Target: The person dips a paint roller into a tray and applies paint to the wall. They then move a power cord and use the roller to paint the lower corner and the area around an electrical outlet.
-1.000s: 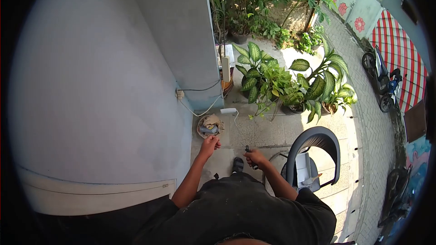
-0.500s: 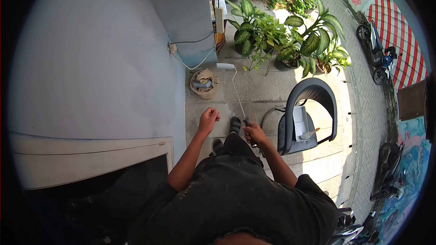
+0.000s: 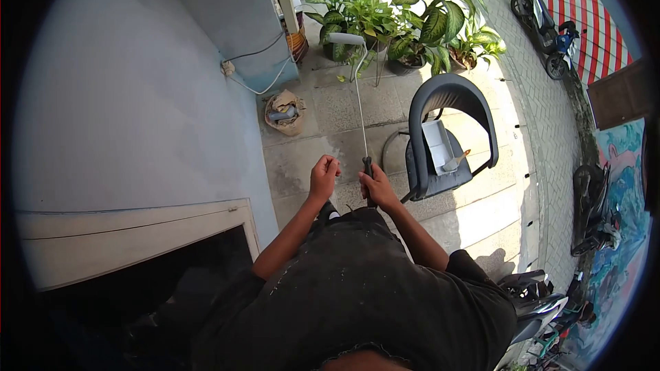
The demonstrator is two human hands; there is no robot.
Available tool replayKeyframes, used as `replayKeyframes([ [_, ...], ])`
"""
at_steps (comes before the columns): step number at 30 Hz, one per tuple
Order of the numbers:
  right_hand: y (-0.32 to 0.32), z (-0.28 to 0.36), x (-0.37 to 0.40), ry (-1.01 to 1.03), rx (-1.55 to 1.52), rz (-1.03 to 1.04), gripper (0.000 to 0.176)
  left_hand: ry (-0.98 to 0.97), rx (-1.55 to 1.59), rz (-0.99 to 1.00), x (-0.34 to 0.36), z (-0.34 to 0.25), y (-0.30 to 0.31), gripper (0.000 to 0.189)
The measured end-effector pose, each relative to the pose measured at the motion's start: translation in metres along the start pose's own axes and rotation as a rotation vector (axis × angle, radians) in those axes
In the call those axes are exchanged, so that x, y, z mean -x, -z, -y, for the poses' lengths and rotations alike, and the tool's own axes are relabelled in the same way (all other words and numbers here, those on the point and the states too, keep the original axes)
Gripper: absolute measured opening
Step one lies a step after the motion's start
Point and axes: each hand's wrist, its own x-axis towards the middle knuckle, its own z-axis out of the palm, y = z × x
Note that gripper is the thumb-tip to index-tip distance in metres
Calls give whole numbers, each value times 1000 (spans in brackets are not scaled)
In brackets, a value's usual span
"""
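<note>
My right hand [image 3: 378, 187] is wrapped round the black handle of a paint roller [image 3: 361, 106]. Its thin metal rod points away from me, and the pale roller head [image 3: 346, 39] appears in front of the potted plants, touching neither wall nor chair. My left hand [image 3: 324, 177] is curled into a loose fist beside the roller handle, with nothing visible in it. To the right, a black chair [image 3: 450, 82] carries a white paint tray [image 3: 435, 143] and a paintbrush [image 3: 456, 161] on its seat.
A pale blue-grey wall [image 3: 151, 96] with a door frame [image 3: 144, 233] runs along my left. By it sits a brown paper bag [image 3: 292, 124] with grey items inside. Cables [image 3: 265, 89] hang at the wall corner. Potted plants [image 3: 371, 17] stand ahead; motorbikes [image 3: 543, 31] are at the right.
The roller head has gone up in view and its rod now points straighter ahead. Bag, chair and plants have shifted up and left in view. My left hand stays curled.
</note>
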Motion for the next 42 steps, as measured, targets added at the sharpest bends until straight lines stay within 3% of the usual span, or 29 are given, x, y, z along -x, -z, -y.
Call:
replayKeyframes([
  [3, 32, -2, 18, -67, 143, -114, 12, -1, -49, 102, 6, 0, -30, 16],
  [12, 168, -20, 126, -103, 216, -340, 24, -55, -16, 79, 46, 29, -138, 16],
  [14, 206, -19, 154, -187, 229, -375, 26, -41, -16, 101, 66, 38, -170, 15],
  [21, 299, -13, 200, -238, 351, -345, 25, -15, -7, 174, 105, 53, -251, 16],
  [27, 300, -14, 167, -142, 427, -229, 28, -55, -9, 70, 102, 50, -251, 16],
  [29, 291, -11, 150, -79, 463, -183, 37, -66, -18, 26, 99, 48, -246, 17],
  [33, 262, -22, 112, 7, 522, -56, 35, -90, -2, -52, 94, 46, -231, 17],
  [42, 132, -43, 9, 220, 799, 4, 29, -157, 24, -308, 56, 21, -112, 17],
])
